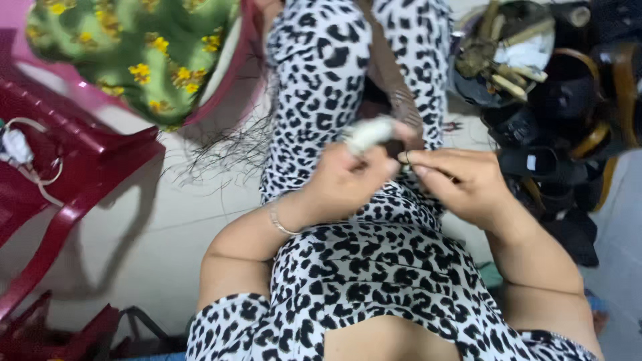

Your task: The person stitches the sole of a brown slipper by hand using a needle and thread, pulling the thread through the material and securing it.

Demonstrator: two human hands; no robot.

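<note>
Two hands working a small whitish wad above a spotted lap.

The left hand (348,180) is curling shut around a small, soft-looking whitish wad (369,133), blurred, its end sticking up past the fingers; the right hand (461,184) is pinching thumb and forefinger together just beside it, on something too thin to make out. A thin metal bangle (279,222) is circling the left wrist. Both hands are hovering over a black-and-white leopard-print fabric (374,267) covering the lap. Fine dark loose strands (227,150) are fanning out over the pale floor (160,234). A round dark bowl (467,85) up right is holding pale sticks and brownish scraps, with dark rounded vessels (568,93) crowding beside it. A dark red plastic chair (73,180) is standing left, under a green cloth with yellow flowers (140,53).
</note>
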